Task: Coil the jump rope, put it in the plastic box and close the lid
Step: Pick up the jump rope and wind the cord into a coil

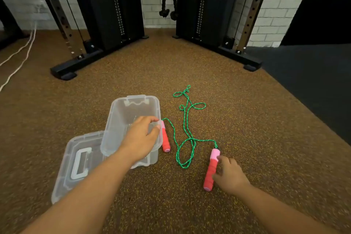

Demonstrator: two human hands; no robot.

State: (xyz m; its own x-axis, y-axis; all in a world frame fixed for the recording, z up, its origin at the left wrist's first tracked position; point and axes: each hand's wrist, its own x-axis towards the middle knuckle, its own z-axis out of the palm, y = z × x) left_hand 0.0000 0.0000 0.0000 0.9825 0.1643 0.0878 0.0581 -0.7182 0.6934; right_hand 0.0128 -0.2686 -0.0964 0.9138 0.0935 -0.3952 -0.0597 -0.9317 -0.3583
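A clear plastic box (121, 112) stands open on the brown floor. Its clear lid (64, 173), with a white handle, lies partly under the box's near left corner. My left hand (142, 137) reaches over the box's right rim, fingers apart, fingertips near the top of one pink-and-red handle (165, 140) that lies against the box. The green rope (187, 119) trails in loose loops across the floor to the second pink-and-red handle (210, 171). My right hand (228, 175) rests against that handle's right side, fingers curling on it.
A black cable machine's feet (64, 72) (248, 62) stand on the floor beyond the rope. White cords (19, 59) run along the far left. A dark mat (313, 81) covers the floor at right. White brick wall behind.
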